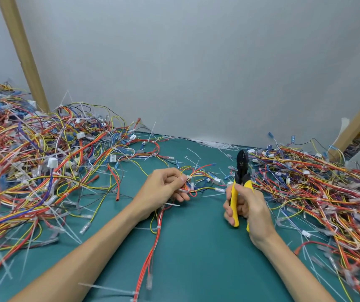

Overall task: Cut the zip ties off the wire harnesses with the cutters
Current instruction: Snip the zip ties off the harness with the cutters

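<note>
My left hand (166, 186) pinches a wire harness (198, 177) of red, yellow and blue wires at the middle of the green table. A white zip tie (188, 177) sits on the bundle right at my fingertips. The harness's red wires (152, 247) trail down toward me. My right hand (246, 205) grips the yellow handles of the cutters (242, 168), held upright to the right of the harness. The black jaws point away from me and touch nothing.
A big heap of tangled harnesses (33, 153) covers the left of the green table (196, 269), another heap (327, 192) fills the right. Cut white zip ties (213, 144) lie scattered along the grey wall. Wooden posts (22, 51) lean at both sides.
</note>
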Demonstrator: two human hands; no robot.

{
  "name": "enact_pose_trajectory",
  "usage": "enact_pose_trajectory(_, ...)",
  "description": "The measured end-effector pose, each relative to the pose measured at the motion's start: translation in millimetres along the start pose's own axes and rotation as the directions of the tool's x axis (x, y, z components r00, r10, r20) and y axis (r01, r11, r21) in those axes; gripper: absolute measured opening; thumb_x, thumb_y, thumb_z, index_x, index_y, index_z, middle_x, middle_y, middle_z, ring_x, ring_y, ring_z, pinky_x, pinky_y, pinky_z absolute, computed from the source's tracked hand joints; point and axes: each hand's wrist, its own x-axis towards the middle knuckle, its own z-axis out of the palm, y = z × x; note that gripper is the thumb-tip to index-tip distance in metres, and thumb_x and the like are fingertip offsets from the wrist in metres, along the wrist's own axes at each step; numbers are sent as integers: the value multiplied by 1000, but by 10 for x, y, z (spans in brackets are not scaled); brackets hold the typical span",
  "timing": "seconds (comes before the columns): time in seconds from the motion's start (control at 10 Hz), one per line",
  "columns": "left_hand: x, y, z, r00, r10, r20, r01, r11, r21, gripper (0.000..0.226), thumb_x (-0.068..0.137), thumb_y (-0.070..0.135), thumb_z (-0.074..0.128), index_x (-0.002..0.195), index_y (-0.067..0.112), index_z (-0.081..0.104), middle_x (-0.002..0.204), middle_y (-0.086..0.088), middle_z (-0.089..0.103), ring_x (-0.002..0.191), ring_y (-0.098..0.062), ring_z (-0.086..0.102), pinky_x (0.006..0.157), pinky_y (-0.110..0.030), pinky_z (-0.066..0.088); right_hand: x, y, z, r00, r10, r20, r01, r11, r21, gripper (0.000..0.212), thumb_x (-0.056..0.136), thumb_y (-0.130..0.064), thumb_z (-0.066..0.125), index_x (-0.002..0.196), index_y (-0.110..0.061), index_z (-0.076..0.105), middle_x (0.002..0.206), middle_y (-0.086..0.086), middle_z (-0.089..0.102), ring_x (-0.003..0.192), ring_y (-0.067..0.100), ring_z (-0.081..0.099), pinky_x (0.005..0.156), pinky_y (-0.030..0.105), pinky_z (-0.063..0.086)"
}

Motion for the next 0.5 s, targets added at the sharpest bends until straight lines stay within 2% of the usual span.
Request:
enact_pose_trajectory(0.1,5,-17,-6,1000,9,-6,-9,1000,3,27,100,14,51,92,-11,57,65,-8,70,52,-15,62,54,-20,51,2,11,12,1000,-18,-2,18,1000,0,32,85,-39,53,69,-11,57,54,18,45,42,23,40,42,24,35)
enact_pose_trajectory(0.3,-12,-3,-7,1000,18,-9,-18,1000,6,26,100,13,51,91,-11,57,63,-7,70,51,-13,62,53,-18,50,9,18,2,992,-35,-120,36,999,7,38,85,-42,52,84,-5,62,69,17,63,54,31,61,52,32,53)
enact_pose_trajectory(0.4,-15,-4,-9,1000,25,-15,-25,1000,4,25,99,11,52,90,-12,56,63,-7,69,51,-12,62,52,-18,50,15,15,23,993,-14,-120,13,1000,-16,39,86,-42,60,81,-4,61,62,15,57,49,28,54,47,31,49)
enact_pose_trajectory(0.5,-9,-1,-8,999,29,-23,-29,1000,-5,25,99,10,52,91,-12,56,65,-10,68,52,-13,64,52,-19,50,11,7,53,990,-46,-131,41,998,-40,38,87,-40,61,84,-2,61,64,17,60,52,30,58,49,29,51)
